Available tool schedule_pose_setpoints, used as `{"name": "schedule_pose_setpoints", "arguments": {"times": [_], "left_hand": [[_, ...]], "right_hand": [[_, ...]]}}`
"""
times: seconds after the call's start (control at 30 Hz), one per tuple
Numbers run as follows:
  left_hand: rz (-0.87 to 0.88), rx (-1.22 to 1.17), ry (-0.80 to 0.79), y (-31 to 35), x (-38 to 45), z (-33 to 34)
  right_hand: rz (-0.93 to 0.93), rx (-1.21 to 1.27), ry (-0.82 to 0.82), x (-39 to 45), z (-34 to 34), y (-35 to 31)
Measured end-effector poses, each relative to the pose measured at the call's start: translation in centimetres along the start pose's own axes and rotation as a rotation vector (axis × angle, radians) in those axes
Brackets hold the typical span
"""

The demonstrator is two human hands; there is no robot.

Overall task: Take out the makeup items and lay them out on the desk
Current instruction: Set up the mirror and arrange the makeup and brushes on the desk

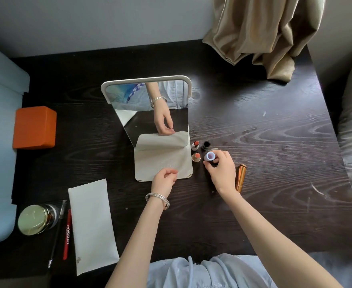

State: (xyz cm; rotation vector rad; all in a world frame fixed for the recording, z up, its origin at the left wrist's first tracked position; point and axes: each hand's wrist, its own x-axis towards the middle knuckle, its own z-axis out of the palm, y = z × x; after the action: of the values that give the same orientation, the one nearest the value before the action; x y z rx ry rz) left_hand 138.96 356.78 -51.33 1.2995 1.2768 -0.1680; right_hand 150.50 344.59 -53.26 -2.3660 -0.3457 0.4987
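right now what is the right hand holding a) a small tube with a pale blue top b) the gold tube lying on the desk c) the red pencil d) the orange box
a: the right hand pinches a small tube with a pale blue top upright beside the lipsticks, while the gold tube lies untouched on the desk, the red pencil lies far left and the orange box sits apart.
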Motion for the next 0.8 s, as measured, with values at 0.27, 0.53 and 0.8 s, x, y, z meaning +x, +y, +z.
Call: {"name": "schedule_pose_setpoints", "arguments": {"times": [0.27,0.53,0.8], "left_hand": [[0.038,0.06,0.008,0.1,-0.4,-0.1],[0.608,0.815,0.304,-1.2,-2.0,-1.1],[0.531,1.223,0.099,-3.5,-1.8,-0.9]], "right_hand": [[0.004,0.007,-0.008,0.0,0.0,-0.1],[-0.009,0.014,-0.033,-0.1,-0.3,0.0],[-0.015,0.028,-0.022,-0.2,-0.1,0.1]]}}
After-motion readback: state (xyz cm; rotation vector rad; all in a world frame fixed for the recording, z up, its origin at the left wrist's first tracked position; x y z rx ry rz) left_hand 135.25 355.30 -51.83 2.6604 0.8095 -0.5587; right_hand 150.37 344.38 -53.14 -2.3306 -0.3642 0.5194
